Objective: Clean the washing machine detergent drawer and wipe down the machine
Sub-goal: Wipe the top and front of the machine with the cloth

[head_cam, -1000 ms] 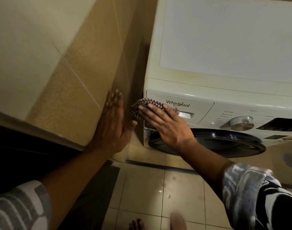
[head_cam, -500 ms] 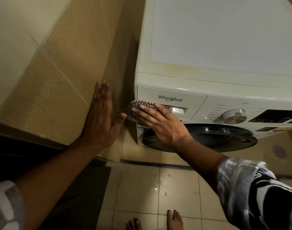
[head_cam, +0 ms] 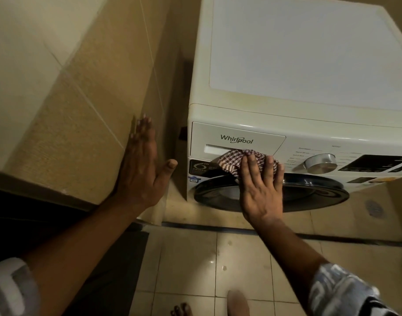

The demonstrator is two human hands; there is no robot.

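A white front-loading washing machine (head_cam: 309,65) fills the right half of the view. Its detergent drawer (head_cam: 236,139), marked Whirlpool, is closed at the top left of the front panel. My right hand (head_cam: 261,188) presses a bunched red-and-white checked cloth (head_cam: 236,161) flat against the panel at the drawer's lower right edge, just above the dark round door (head_cam: 309,192). My left hand (head_cam: 143,169) lies flat with fingers spread on the tiled wall (head_cam: 81,106) to the left of the machine, holding nothing.
A silver dial (head_cam: 320,164) and a dark display (head_cam: 378,164) sit to the right of the drawer. A narrow gap separates machine and wall. Below are beige floor tiles (head_cam: 186,265), a dark mat (head_cam: 108,270) at left, and my bare feet at the bottom edge.
My right hand has slid the cloth rightward from the machine's left front corner to below the drawer's handle slot. My left hand stays flat on the wall.
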